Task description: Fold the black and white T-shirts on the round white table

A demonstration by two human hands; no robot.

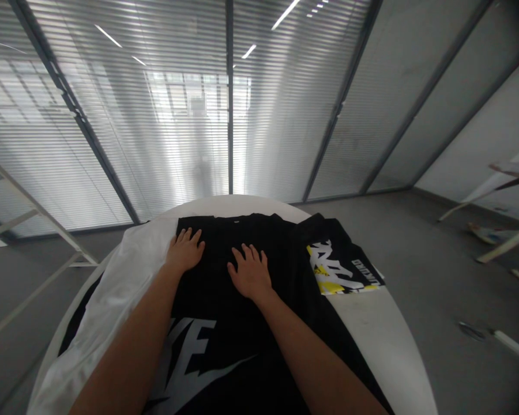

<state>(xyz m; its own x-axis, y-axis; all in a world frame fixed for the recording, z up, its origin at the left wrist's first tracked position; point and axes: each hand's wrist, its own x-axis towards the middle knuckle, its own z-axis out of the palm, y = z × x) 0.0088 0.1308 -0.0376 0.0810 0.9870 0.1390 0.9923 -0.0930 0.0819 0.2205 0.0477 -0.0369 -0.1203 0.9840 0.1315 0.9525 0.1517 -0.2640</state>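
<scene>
A black T-shirt with large grey-white lettering and a swoosh is spread over the table. My left hand lies on its upper left part, fingers apart. To the right of it, my right hand rests on the same shirt, palm down with the fingers spread. Neither hand holds anything. White cloth runs along the shirt's left side, partly behind my left forearm. A folded black garment with yellow and white print sits by the shirt's right side. My forearms cover part of the lettering.
The round white table stands before a glass partition with blinds. A white metal frame rises at the left. At the right are a pale-legged piece of furniture and a white bar on the grey floor.
</scene>
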